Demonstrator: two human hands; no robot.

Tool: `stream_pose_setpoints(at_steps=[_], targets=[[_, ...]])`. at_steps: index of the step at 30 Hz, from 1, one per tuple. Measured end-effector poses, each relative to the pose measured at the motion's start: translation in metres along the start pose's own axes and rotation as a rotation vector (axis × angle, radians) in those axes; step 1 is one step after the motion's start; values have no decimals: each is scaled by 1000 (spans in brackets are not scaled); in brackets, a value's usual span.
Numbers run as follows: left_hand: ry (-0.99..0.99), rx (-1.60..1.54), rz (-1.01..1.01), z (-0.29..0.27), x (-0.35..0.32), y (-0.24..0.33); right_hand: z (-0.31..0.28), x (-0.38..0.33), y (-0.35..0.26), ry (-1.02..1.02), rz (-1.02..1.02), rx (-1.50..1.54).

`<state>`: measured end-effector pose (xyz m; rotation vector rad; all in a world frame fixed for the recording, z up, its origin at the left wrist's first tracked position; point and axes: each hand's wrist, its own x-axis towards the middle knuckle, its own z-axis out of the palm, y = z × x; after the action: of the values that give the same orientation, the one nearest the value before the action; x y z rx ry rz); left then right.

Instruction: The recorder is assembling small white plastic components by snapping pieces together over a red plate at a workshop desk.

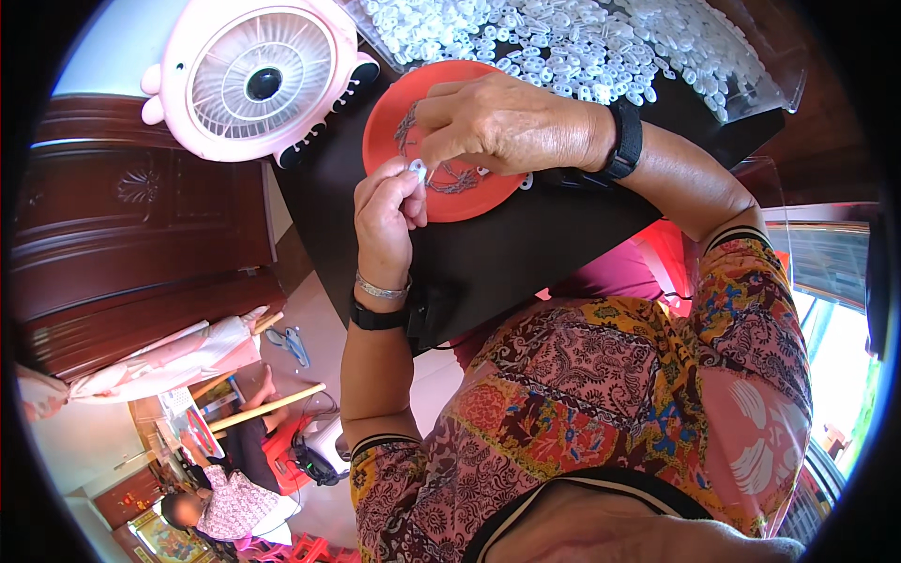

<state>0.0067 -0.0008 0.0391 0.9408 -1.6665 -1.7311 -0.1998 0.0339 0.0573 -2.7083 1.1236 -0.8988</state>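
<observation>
My left hand [385,211] pinches a small white oval plastic piece with a hole [418,171] between thumb and fingertips, at the near left edge of an orange-red plate [488,195]. Above the plate, my right hand [516,122] has its thumb and fingers pressed together close to that piece. Whatever they grip is too small or hidden to make out. Thin grey metal pieces [455,180], looking like short chains, lie on the plate and are partly covered by my hands. One loose white oval piece [526,182] lies beside the plate's right edge.
A big heap of white oval pieces [563,52] spreads over the far side of the dark table [497,249], partly in a clear tray [765,94]. Far left stands a pink fan [263,84]. Another person [235,502] sits in the room behind, at lower left.
</observation>
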Motion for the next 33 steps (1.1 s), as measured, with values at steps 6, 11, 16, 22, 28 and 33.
stream_pose_setpoints(at_steps=[6,11,16,22,28,33], targets=[[0,-38,24,0,1,1,1,-1,3,139,32,30],[7,-41,39,-1,1,0,-3,-1,1,105,49,33],[8,11,51,0,0,1,-3,0,-2,157,46,8],[28,39,34,4,1,3,3,-1,-1,120,48,12],[13,25,36,2,0,2,-3,0,-3,120,49,-7],[21,19,31,2,0,1,-2,-1,-2,114,56,-7]])
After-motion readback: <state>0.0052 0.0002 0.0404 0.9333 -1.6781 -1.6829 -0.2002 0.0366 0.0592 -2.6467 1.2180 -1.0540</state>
